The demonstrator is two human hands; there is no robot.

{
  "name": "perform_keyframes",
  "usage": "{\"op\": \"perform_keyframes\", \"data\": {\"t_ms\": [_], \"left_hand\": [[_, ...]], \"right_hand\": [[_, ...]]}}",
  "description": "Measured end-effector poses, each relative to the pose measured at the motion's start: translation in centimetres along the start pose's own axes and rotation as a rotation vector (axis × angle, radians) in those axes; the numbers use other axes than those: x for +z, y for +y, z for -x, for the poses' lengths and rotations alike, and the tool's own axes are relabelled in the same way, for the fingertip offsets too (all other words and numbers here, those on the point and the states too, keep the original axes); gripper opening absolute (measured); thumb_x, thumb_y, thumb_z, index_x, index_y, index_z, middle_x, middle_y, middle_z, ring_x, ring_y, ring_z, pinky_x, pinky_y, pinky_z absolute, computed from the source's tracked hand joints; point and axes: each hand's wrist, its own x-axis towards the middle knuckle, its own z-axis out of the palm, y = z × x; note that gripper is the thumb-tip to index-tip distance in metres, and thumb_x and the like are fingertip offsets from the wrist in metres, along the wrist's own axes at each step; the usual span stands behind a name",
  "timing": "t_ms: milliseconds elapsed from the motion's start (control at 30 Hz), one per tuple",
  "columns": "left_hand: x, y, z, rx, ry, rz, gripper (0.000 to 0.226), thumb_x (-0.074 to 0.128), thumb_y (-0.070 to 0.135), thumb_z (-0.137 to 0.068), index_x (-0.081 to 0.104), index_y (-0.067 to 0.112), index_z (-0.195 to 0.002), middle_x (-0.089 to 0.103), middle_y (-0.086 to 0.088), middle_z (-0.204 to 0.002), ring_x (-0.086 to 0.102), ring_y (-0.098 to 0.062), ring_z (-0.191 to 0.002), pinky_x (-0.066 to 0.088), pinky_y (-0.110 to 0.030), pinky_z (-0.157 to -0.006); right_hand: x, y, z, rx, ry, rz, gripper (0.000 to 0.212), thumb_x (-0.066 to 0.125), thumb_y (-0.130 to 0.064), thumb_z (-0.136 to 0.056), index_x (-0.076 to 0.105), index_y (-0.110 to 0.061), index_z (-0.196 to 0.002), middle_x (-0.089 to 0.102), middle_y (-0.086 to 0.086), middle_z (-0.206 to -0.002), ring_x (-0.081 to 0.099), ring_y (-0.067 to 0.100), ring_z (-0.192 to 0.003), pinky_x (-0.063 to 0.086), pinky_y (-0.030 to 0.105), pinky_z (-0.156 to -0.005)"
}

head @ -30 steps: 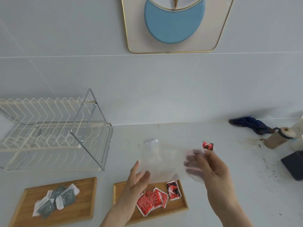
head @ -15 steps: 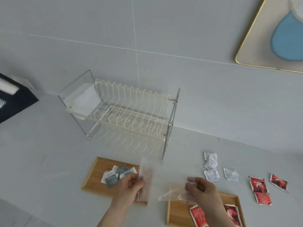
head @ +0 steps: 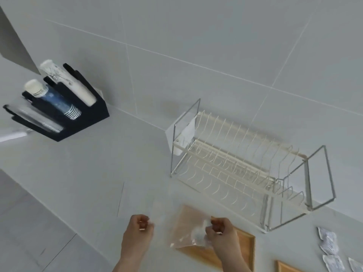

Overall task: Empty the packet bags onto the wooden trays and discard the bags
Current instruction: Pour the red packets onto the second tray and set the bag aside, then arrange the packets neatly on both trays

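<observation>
I hold an empty clear plastic bag (head: 176, 226) stretched between both hands above the counter. My left hand (head: 137, 234) pinches its left edge, and my right hand (head: 222, 234) pinches its right side. Behind the bag lies a wooden tray (head: 243, 246), mostly hidden by the bag and my right hand. A corner of a second wooden tray (head: 284, 267) shows at the bottom right. Several white packets (head: 330, 246) lie on the counter at the far right.
A cream wire dish rack (head: 245, 167) stands against the tiled wall behind the trays. A black cup holder (head: 64, 112) with stacked paper cups and lids sits at the far left. The counter's front edge (head: 49, 211) runs diagonally at the lower left.
The view has swung further left, so the cup holder appears and the red packets leave the frame. Both hands carry the empty bag leftward, away from the tray with red packets.
</observation>
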Motion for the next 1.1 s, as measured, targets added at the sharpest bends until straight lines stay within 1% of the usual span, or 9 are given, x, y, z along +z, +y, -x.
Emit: {"op": "perform_keyframes", "data": {"t_ms": [100, 200, 267, 367, 500, 667, 767, 867, 1100], "left_hand": [[-2.7, 0.4, -2.7, 0.016, 0.082, -0.071, 0.018, 0.067, 0.026, -0.087, 0.05, 0.022, -0.087, 0.073, 0.003, -0.084, 0.068, -0.028, -0.083, 0.049, -0.036, -0.072], [-4.6, 0.9, -5.2, 0.087, 0.122, -0.182, 0.013, 0.064, 0.026, -0.091, 0.053, 0.02, -0.087, 0.069, 0.005, -0.086, 0.065, -0.027, -0.08, 0.046, -0.034, -0.068], [-5.4, 1.1, -6.8, 0.124, 0.119, -0.234, 0.007, 0.062, 0.02, -0.092, 0.057, 0.024, -0.089, 0.071, 0.007, -0.091, 0.066, -0.023, -0.082, 0.048, -0.033, -0.069], [-5.9, 0.9, -8.6, 0.161, 0.081, -0.243, 0.02, 0.061, 0.009, -0.09, 0.06, 0.027, -0.101, 0.07, 0.008, -0.104, 0.065, -0.016, -0.095, 0.046, -0.029, -0.073], [-6.0, 0.6, -10.0, 0.236, -0.009, -0.341, 0.035, 0.063, 0.017, -0.09, 0.058, 0.031, -0.121, 0.063, 0.004, -0.127, 0.057, -0.019, -0.121, 0.05, -0.036, -0.094], [-5.4, 0.3, -9.9, 0.267, -0.012, -0.57, 0.059, 0.059, 0.046, -0.091, 0.037, 0.04, -0.145, 0.019, -0.008, -0.165, 0.02, -0.029, -0.152, 0.024, -0.044, -0.121], [-4.1, 0.6, -9.3, 0.393, 0.013, -0.638, 0.066, 0.058, 0.052, -0.09, 0.033, 0.039, -0.149, 0.016, -0.008, -0.166, 0.013, -0.029, -0.154, 0.018, -0.042, -0.124], [-2.0, 1.5, -8.0, 0.542, -0.009, -0.69, 0.067, 0.061, 0.051, -0.088, 0.039, 0.035, -0.148, 0.029, -0.006, -0.163, 0.023, -0.029, -0.152, 0.022, -0.043, -0.123], [6.5, 3.8, -2.7, 0.757, -0.258, -0.774, 0.057, 0.06, 0.048, -0.089, 0.048, 0.033, -0.142, 0.052, 0.006, -0.148, 0.046, -0.02, -0.139, 0.037, -0.038, -0.115]], "right_hand": [[4.0, -3.8, 0.9, -0.037, 0.003, 0.011, 0.021, 0.072, -0.008, -0.081, 0.065, -0.028, -0.084, 0.073, -0.001, -0.077, 0.07, 0.026, -0.076, 0.061, 0.047, -0.074], [7.1, -6.2, 0.7, -0.083, -0.019, 0.076, 0.015, 0.069, -0.015, -0.086, 0.068, -0.024, -0.099, 0.071, -0.009, -0.084, 0.068, 0.021, -0.082, 0.059, 0.048, -0.083], [8.5, -7.8, 0.5, -0.126, -0.049, 0.116, 0.024, 0.067, -0.018, -0.09, 0.068, -0.02, -0.114, 0.07, -0.009, -0.09, 0.067, 0.018, -0.085, 0.057, 0.042, -0.088], [10.3, -9.1, -0.2, -0.135, -0.158, 0.183, 0.046, 0.066, -0.021, -0.092, 0.058, -0.017, -0.136, 0.067, -0.002, -0.118, 0.065, 0.018, -0.099, 0.053, 0.037, -0.097], [11.9, -10.2, -0.9, -0.111, -0.308, 0.303, 0.075, 0.063, -0.033, -0.095, 0.027, -0.016, -0.158, 0.038, 0.003, -0.16, 0.038, 0.022, -0.147, 0.034, 0.039, -0.12], [12.2, -9.5, -1.1, -0.217, -0.348, 0.59, 0.084, 0.054, -0.046, -0.098, 0.006, -0.02, -0.161, 0.008, 0.007, -0.17, 0.013, 0.026, -0.156, 0.021, 0.04, -0.124], [10.8, -8.0, -0.9, -0.277, -0.301, 0.692, 0.082, 0.054, -0.047, -0.097, 0.007, -0.023, -0.161, 0.009, 0.006, -0.17, 0.014, 0.026, -0.156, 0.023, 0.04, -0.123], [8.0, -6.1, -0.5, -0.285, -0.244, 0.725, 0.076, 0.054, -0.044, -0.097, 0.015, -0.03, -0.16, 0.011, 0.0, -0.17, 0.018, 0.024, -0.155, 0.028, 0.041, -0.122], [-2.9, -0.7, 0.9, -0.223, -0.077, 0.676, 0.054, 0.053, -0.045, -0.091, 0.047, -0.036, -0.144, 0.037, -0.008, -0.16, 0.042, 0.018, -0.143, 0.041, 0.034, -0.111]]}}
